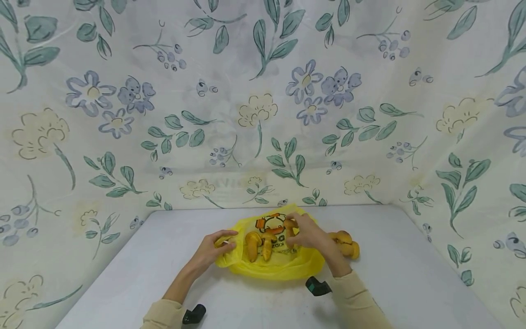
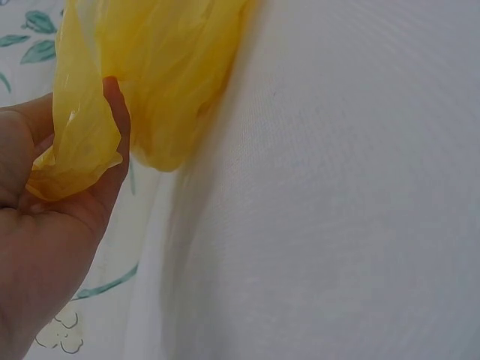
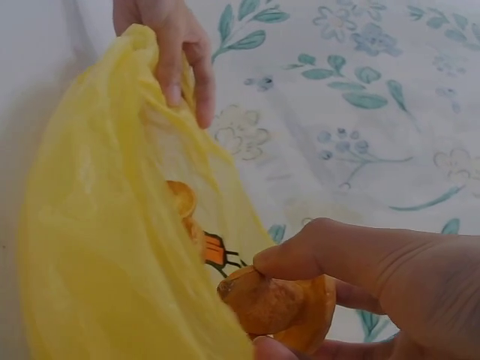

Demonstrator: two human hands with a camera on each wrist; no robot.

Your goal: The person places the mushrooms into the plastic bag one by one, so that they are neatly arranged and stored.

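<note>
A yellow plastic bag [image 1: 283,270] with a printed cartoon lies on the table, its mouth held up and apart. My left hand [image 1: 207,253] grips the bag's left edge, and the left wrist view shows the film bunched between thumb and fingers. Two orange-brown mushrooms, one with a round cap [image 1: 253,246] and a slimmer mushroom [image 1: 267,246], lie side by side within the bag. At the bag's right side my right hand [image 1: 310,232] pinches another mushroom [image 3: 274,306] between thumb and fingers, over the opening. The bag's near wall partly hides the mushrooms in the right wrist view.
More mushrooms [image 1: 349,244] sit in a small pile right of the bag, partly behind my right forearm. The white table [image 1: 135,274] meets a flower-patterned cloth [image 1: 230,151] at its back and sides. A black device [image 1: 318,286] shows beside my right wrist, another black device [image 1: 194,314] beside my left.
</note>
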